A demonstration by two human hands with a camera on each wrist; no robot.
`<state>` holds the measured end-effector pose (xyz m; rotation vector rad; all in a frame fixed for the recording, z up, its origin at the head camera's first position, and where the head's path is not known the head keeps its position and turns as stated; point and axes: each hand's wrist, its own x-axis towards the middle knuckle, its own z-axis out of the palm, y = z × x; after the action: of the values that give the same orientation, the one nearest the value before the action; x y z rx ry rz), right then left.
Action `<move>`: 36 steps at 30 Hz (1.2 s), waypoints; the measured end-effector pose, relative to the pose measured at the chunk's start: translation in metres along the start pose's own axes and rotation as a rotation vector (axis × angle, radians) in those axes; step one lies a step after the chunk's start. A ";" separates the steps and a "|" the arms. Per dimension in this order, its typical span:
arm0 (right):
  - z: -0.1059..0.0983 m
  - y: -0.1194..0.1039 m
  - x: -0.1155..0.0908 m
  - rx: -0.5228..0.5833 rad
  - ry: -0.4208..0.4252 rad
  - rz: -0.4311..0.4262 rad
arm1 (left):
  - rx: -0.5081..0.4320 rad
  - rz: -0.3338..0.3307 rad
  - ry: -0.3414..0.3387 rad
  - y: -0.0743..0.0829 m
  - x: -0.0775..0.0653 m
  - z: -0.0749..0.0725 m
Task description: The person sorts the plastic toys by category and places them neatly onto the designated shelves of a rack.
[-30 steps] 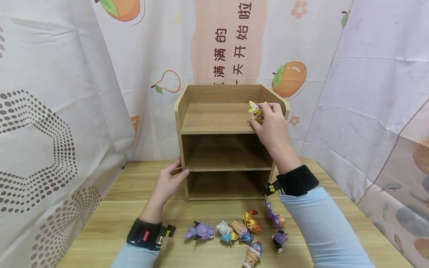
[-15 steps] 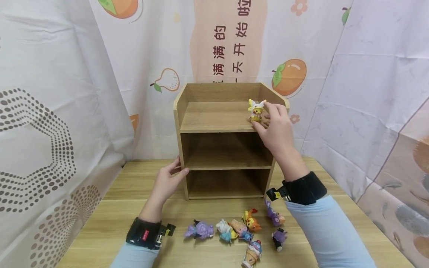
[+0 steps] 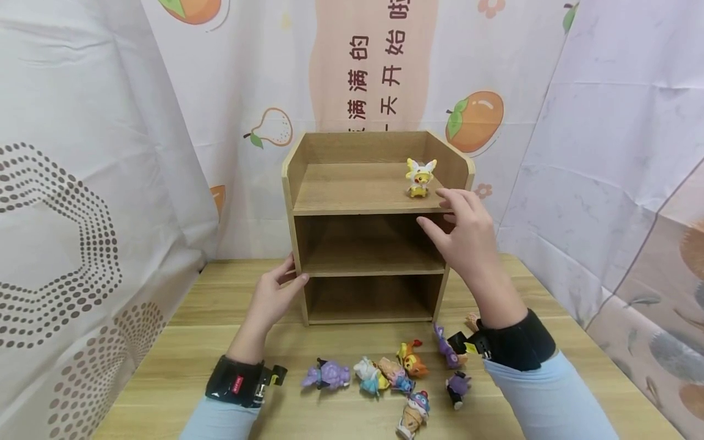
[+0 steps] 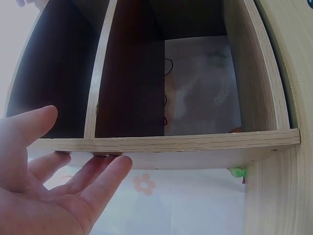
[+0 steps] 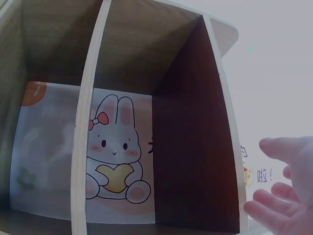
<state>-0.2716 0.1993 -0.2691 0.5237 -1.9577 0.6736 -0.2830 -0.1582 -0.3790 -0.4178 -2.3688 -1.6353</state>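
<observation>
A small yellow figurine (image 3: 420,178) in a white hooded costume stands upright on the top board of a wooden three-level shelf (image 3: 374,211). Just in front and to the right of it is my right hand (image 3: 467,235), apart from the figurine, its fingers spread and holding nothing. In the right wrist view that hand (image 5: 286,188) shows beside the top board's front edge. My left hand (image 3: 275,296) holds the shelf's left side panel low down, thumb at the front edge. Its fingertips (image 4: 117,166) touch the panel's outer face in the left wrist view.
Several figurines lie on the wooden table (image 3: 220,342) before the shelf: a purple one (image 3: 328,374), a white and blue one (image 3: 370,376), an orange one (image 3: 411,359), an ice-cream-cone one (image 3: 414,417), and a dark purple one (image 3: 458,388). Printed curtains (image 3: 247,73) hang behind.
My right hand has let go of the white-hooded figurine and drawn back down and to the right. The figurine now stands by itself on the top board. My left hand keeps its place.
</observation>
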 end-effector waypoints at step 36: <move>0.002 0.022 -0.097 0.098 -0.753 0.262 | -0.010 -0.009 0.009 -0.009 0.003 0.000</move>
<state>-0.2432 0.2226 -0.3616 0.6478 -2.7432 0.8114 -0.2889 -0.1611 -0.3863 -0.4009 -2.3606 -1.6500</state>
